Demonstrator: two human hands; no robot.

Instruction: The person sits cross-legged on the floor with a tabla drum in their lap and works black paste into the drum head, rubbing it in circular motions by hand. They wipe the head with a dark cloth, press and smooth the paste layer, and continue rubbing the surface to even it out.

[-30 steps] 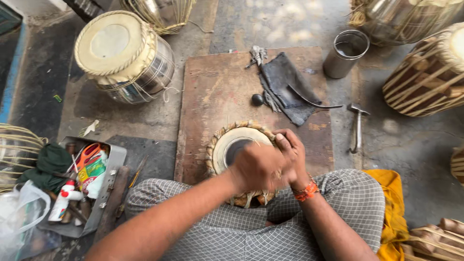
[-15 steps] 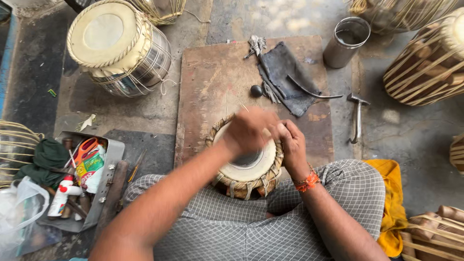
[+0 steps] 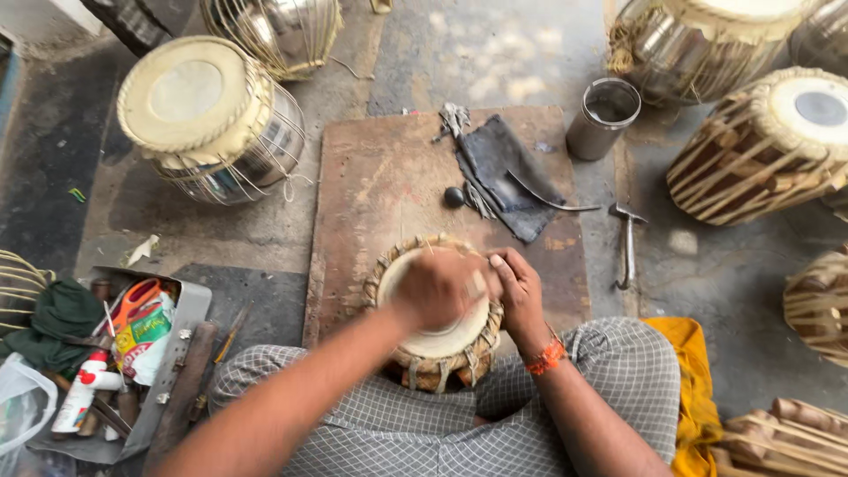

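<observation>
Small strap-laced drum with pale skin head (image 3: 435, 340) sits between knees, at near edge of brown wooden board (image 3: 371, 194). Left hand (image 3: 437, 287) pressed on drumhead, fingers curled; grip state unclear. Right hand (image 3: 517, 291) at drum's 3 o'clock, fingers closed on rim. Dark cloth (image 3: 503, 172) at 1 o'clock, steel hammer (image 3: 627, 243) beside.

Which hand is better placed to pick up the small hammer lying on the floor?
Probably the right hand: it rests at the drum's right edge, nearer the hammer than the left hand.
</observation>
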